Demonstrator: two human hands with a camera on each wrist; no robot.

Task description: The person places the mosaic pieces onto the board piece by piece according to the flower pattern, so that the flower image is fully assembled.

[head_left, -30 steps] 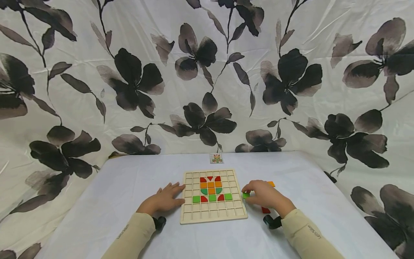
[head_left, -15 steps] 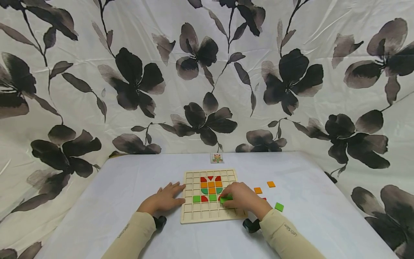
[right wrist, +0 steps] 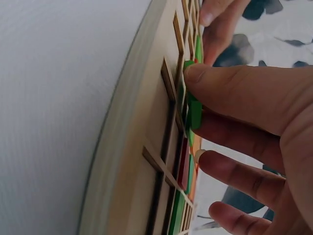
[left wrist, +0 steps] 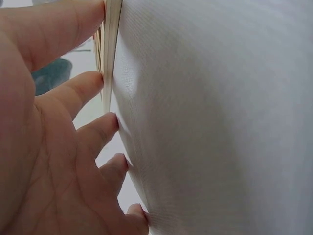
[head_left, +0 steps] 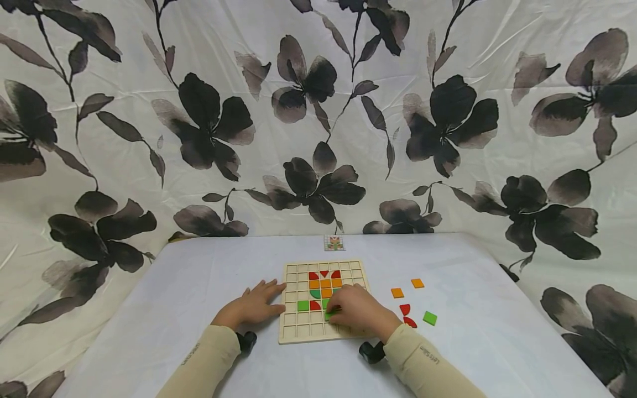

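A pale wooden grid board (head_left: 296, 331) lies on the table, bearing red, orange and green pieces. Between thumb and forefinger, my right hand (head_left: 362, 310) pinches a green square tile (right wrist: 195, 111) at the board, just below the green square of the lower pattern row. In the right wrist view the tile is tilted over the grid bars; whether it touches the board's floor I cannot tell. My left hand (head_left: 251, 305) has its fingers spread, with the thumb and fingertips touching the board's left edge. Some pieces on the right side are hidden behind my right hand.
Right of the board lie two orange squares (head_left: 417, 283), two red curved pieces (head_left: 405, 309) and a green square (head_left: 430, 318). A small pattern card (head_left: 334, 243) sits at the table's far edge. A floral cloth (head_left: 318, 188) hangs behind the white table.
My right hand has picked up a green tile from beside the board and carried it left to the board's lower middle. Loose pieces behind it came into sight. My left hand stayed put.
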